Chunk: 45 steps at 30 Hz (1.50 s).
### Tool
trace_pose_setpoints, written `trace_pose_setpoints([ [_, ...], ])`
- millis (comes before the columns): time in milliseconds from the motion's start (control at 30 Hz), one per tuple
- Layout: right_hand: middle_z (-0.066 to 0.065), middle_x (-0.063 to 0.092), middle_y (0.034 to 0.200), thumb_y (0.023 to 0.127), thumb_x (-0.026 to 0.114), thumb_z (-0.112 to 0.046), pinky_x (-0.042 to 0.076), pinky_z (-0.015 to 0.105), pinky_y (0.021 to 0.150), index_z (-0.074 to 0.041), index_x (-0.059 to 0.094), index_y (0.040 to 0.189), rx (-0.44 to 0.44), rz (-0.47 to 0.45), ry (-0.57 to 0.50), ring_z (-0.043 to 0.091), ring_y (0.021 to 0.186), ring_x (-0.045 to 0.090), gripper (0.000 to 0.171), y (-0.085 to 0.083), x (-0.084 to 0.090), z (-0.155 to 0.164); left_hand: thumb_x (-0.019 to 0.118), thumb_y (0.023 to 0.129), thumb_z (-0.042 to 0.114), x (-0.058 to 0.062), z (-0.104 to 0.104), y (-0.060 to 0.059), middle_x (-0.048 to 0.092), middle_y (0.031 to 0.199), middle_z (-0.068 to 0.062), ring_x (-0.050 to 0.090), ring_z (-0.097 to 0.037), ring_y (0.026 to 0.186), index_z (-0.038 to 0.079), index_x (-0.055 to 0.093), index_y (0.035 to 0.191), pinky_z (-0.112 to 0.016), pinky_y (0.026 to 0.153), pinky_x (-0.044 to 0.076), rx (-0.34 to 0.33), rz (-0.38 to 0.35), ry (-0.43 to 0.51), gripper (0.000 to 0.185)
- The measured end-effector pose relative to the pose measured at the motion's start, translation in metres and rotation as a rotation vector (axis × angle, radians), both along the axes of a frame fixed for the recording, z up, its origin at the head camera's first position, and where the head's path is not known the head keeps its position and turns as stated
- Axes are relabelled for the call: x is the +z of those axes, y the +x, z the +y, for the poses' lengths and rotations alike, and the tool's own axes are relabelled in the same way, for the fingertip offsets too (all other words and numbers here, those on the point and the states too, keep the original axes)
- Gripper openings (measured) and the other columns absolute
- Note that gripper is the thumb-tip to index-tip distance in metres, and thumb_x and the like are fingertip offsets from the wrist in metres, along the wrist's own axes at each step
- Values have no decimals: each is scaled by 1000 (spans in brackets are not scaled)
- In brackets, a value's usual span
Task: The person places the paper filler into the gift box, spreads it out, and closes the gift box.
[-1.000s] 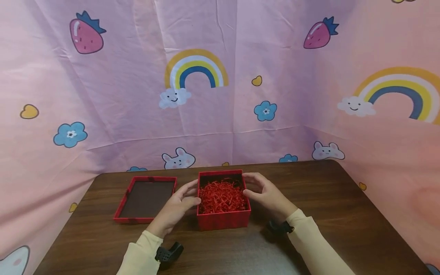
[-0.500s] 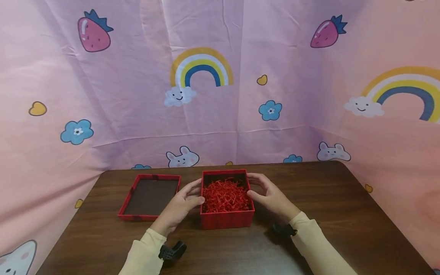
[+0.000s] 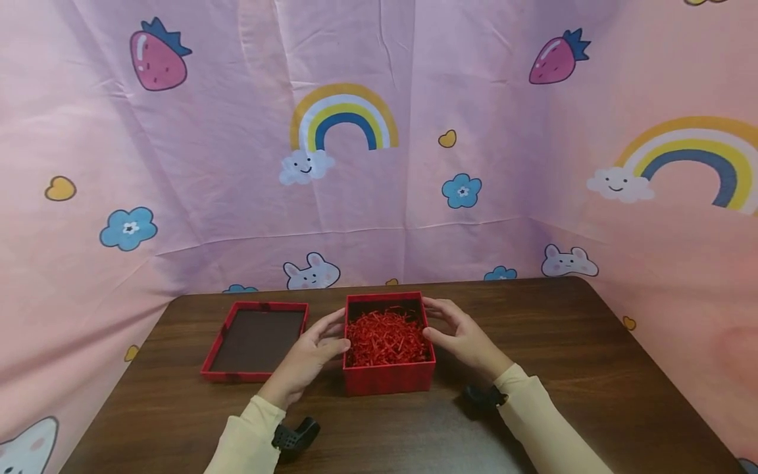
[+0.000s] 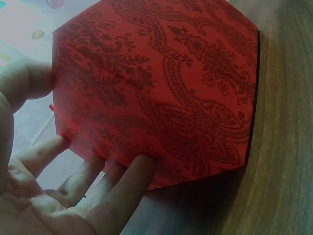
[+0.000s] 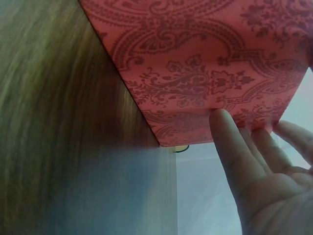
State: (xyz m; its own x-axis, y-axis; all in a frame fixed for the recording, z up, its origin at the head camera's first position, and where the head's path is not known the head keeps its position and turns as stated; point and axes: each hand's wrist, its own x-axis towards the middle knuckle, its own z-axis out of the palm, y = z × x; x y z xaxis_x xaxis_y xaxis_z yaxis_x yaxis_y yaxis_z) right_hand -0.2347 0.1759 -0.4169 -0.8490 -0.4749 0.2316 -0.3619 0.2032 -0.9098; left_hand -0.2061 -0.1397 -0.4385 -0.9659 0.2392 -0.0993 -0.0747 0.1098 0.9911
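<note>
Got a red box (image 3: 387, 379) sitting right in the middle of my grip

So my left hand (image 3: 304, 359) is up against one side wall and my right hand (image 3: 464, 339) is against the opposite one, with the box upright on the brown wooden table (image 3: 533, 329) between them. I'm not clenching anything, fingers are pretty long and relaxed on both sides, just laid along the walls, and both thumbs sit up by the rim nearer to me. How hard I'm pressing, can't tell. From the wrist views you can see my fingertips (image 4: 145, 162) touching the outside, which has a fancy darker red swirly pattern.

Between my thumbs, inside the box, there's a heap of crinkly red paper shreds (image 3: 387, 337), with some of the dark far inner wall showing above it. A shallow red lid (image 3: 257, 341) lies to the left of my left hand, dark inside facing up, and my hand hides its near right corner

Behind my wrists it's cream sleeves (image 3: 245, 441), plus a black gadget (image 3: 296, 436) at each wrist. Way past my fingers hangs a pink and purple cloth (image 3: 249, 210) with rainbows (image 3: 345, 105) and strawberries (image 3: 158, 62) on it
</note>
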Motion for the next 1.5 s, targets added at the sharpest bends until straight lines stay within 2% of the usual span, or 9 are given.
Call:
trace_pose_setpoints([
  [233,23,39,141,91,63,-7,30,62,104,-1,37,142,0,-9,-13,39,130,40,58,4,6,1,70,86,30,-2,3,-1,45,141,-7,53,-25,120,33,40,142,-50,97,45,3,11,9,64],
  [400,23,37,144,92,61,-7,31,62,103,-1,34,142,15,-19,-47,39,131,38,58,4,0,2,70,87,25,-1,6,-2,48,138,-8,53,-24,120,29,42,142,-43,93,49,33,90,-54,62],
  [500,23,36,145,92,59,-3,30,63,103,0,32,143,36,-14,-59,39,133,36,58,2,-6,5,69,87,24,1,8,-1,47,138,-8,53,-24,120,27,41,142,-42,91,51,32,113,-78,62],
  [700,11,37,147,93,61,-9,34,59,103,-12,33,145,38,-4,-47,30,134,37,59,-11,-28,13,67,89,28,4,8,-1,47,138,-6,52,-25,120,29,40,142,-45,93,49,16,137,-117,59],
  [900,8,38,147,92,62,-16,34,59,103,-16,34,145,59,-13,-41,25,134,38,60,-14,-28,11,65,90,34,5,0,-2,48,138,-5,55,-24,118,30,41,141,-41,89,52,51,188,-165,56],
  [1067,7,39,146,92,64,-17,34,58,103,-16,34,145,55,-23,-36,23,133,39,61,-15,-27,9,64,89,42,13,-18,-5,46,139,-9,58,-27,114,31,38,141,-42,86,53,60,193,-186,59],
  [1267,14,37,147,92,62,-10,33,59,103,-10,33,145,61,-24,-49,29,134,37,60,-13,-23,9,61,89,48,34,-54,-8,43,140,-12,54,-28,117,26,31,146,-44,87,52,104,207,-254,69],
  [1400,20,35,147,92,60,-7,31,62,103,-5,31,145,68,-32,-53,35,134,35,60,-6,-12,6,57,91,50,46,-89,-8,40,142,-18,49,-34,121,20,24,150,-48,89,49,175,240,-387,74],
  [1500,22,34,147,92,60,-6,29,63,103,-2,31,144,72,-33,-54,39,134,34,60,-2,-3,4,54,92,51,49,-120,-10,40,141,-23,44,-41,125,15,22,151,-56,92,44,251,261,-516,77],
])
